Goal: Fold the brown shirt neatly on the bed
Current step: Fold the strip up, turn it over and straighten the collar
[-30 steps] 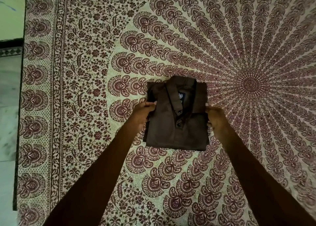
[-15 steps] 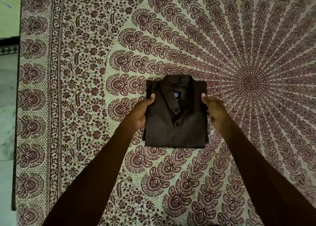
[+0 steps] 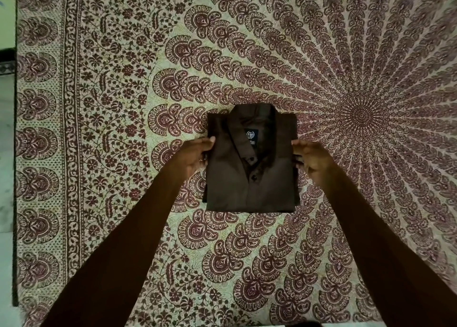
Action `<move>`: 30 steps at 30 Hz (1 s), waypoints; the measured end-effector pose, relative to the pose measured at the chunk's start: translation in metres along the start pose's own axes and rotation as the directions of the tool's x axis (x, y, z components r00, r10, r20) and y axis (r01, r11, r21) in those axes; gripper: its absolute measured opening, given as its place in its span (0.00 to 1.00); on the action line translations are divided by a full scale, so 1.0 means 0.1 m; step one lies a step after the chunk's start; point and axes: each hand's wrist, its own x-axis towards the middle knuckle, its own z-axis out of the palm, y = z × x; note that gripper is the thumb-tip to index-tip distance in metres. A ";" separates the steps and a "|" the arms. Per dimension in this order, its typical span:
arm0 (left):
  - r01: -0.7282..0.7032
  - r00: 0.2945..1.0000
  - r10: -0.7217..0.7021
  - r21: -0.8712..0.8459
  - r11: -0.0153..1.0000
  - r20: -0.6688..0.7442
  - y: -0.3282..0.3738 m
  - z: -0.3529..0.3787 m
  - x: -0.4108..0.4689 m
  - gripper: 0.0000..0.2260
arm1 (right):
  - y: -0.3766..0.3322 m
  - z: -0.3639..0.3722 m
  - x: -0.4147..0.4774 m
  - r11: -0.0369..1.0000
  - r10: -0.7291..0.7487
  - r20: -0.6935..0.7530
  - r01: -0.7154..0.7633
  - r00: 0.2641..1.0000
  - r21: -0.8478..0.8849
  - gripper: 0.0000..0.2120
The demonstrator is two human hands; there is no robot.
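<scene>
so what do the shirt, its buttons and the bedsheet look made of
Shirt: a woven cloth, likely cotton or a blend; matte dark brown, and it holds crisp folded edges.
Buttons: probably plastic; small, dark, with a slight shine.
Bedsheet: thin printed cloth, cotton by the look; flat, matte cream ground with maroon pattern, no pile.

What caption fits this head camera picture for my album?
Both hands, left and right, press the sides of a folded brown shirt on a patterned bedsheet.

The brown shirt's [image 3: 249, 178] dark neck label [image 3: 252, 137] bears a round logo and, seemingly, "Hac".
</scene>
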 end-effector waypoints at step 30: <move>0.007 0.980 0.028 0.177 0.984 -0.198 -0.58 0.12 -0.36 0.10 | 0.65 0.04 -0.31 0.983 -0.090 -0.356 0.026 0.930 -0.180 0.13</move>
